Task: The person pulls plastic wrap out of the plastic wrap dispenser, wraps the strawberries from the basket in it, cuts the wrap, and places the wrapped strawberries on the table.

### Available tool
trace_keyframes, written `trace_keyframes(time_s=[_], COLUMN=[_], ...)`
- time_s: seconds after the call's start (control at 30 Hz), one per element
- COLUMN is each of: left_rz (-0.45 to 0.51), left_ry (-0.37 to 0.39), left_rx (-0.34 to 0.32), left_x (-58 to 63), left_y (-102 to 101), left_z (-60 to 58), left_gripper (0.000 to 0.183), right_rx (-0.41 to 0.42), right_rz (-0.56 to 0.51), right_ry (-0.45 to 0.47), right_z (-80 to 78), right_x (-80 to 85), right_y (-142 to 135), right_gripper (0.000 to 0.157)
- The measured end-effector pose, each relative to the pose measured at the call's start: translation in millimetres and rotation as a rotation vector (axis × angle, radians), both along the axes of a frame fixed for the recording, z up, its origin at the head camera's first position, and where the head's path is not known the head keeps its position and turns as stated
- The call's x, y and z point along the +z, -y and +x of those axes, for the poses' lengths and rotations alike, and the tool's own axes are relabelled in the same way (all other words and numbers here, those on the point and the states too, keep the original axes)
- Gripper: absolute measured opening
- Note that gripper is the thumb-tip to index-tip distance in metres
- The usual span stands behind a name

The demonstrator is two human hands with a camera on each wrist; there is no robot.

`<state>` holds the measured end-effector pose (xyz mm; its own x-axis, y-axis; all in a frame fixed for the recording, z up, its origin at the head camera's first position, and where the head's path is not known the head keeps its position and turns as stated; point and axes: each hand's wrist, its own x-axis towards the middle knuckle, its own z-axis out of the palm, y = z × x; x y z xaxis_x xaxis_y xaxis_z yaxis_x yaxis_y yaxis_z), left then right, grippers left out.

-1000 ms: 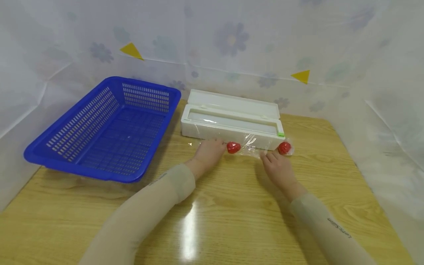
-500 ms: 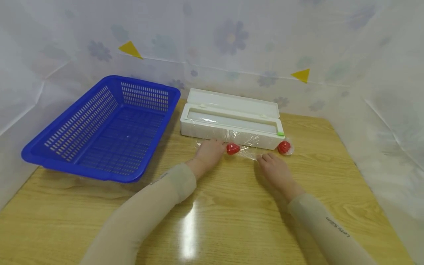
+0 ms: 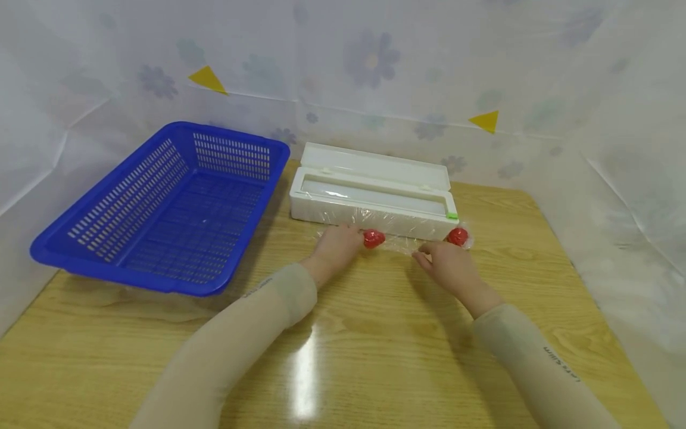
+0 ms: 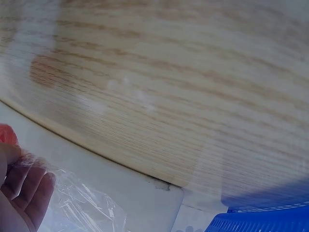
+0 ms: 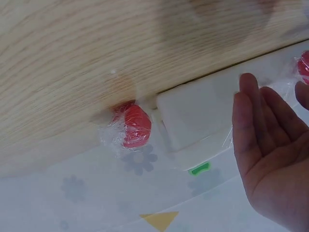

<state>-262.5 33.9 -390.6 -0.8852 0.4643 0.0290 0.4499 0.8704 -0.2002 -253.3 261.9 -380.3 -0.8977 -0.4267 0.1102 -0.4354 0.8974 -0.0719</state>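
In the head view my left hand [image 3: 337, 247] pinches clear cling film [image 3: 399, 243] beside a small, rounded red piece [image 3: 374, 238], whose exact kind I cannot tell. The left wrist view shows the thumb and fingers gathering the film [image 4: 82, 198] against the red piece [image 4: 7, 135]. My right hand [image 3: 451, 265] is held over the film's right part, palm and loosely straight fingers visible in the right wrist view, nothing gripped. A second red piece [image 5: 136, 126], wrapped in film, lies by the right end of a white cling film dispenser [image 3: 375, 205]. The dispenser's lid stands raised.
A blue slotted plastic basket [image 3: 257, 232] stands on the left of the wooden table [image 3: 364, 357]. A green slider [image 3: 452, 215] sits at the dispenser's right end. Behind hangs a flowered curtain [image 3: 429, 65] with yellow triangles.
My right hand has left the film's edge, turned and lifted a little, its fingers loosening. The left hand stays beside the red piece, which has tilted slightly. The film looks more bunched.
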Motion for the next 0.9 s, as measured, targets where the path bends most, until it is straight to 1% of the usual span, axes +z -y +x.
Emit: trace_keyframes(time_s=[0.1,0.17,0.23,0.3,0.4,0.5,0.6,0.67,0.73,0.8,0.9], left_rz=[-0.006,-0.012,-0.014,-0.014,-0.015,-0.024,-0.034,-0.035,-0.027,-0.017,-0.005], left_ry=[-0.006,-0.011,-0.013,-0.018,-0.019,-0.014,-0.003,0.006,0.012,0.012,0.004], left_rx=[-0.004,-0.002,0.003,0.005,0.003,-0.002,-0.003,-0.002,-0.003,-0.005,-0.01], left_x=[-0.1,0.0,-0.1,-0.3,-0.9,-1.1,-1.3,-1.9,-2.6,-3.1,-2.7], left_y=[0,0,0,0,0,1,1,1,1,1,2], left_z=[0.4,0.7,0.7,0.5,0.5,-0.1,-0.6,-0.8,-1.0,-1.1,-0.7], left_gripper=[0.022,0.022,0.021,0.021,0.021,0.022,0.022,0.023,0.023,0.023,0.022], right_rx=[-0.001,0.011,0.018,0.02,-0.031,-0.119,-0.208,-0.245,-0.258,-0.251,-0.234], right_rz=[0.039,0.068,0.075,0.064,0.016,-0.042,-0.076,-0.077,-0.072,-0.061,-0.063], right_ry=[0.07,0.104,0.121,0.116,0.063,-0.011,-0.048,-0.04,-0.009,0.03,0.066], right_z=[0.2,-0.3,-0.6,-1.8,-5.0,-12.4,-22.3,-29.0,-35.4,-40.7,-46.3], right_x=[1.9,2.6,3.6,5.0,11.6,22.4,31.6,34.8,36.1,35.9,35.0], right_y=[-1,-1,0,-1,-5,-11,-18,-23,-27,-30,-31], right_gripper=[0.026,0.026,0.026,0.025,0.023,0.022,0.027,0.032,0.036,0.038,0.035])
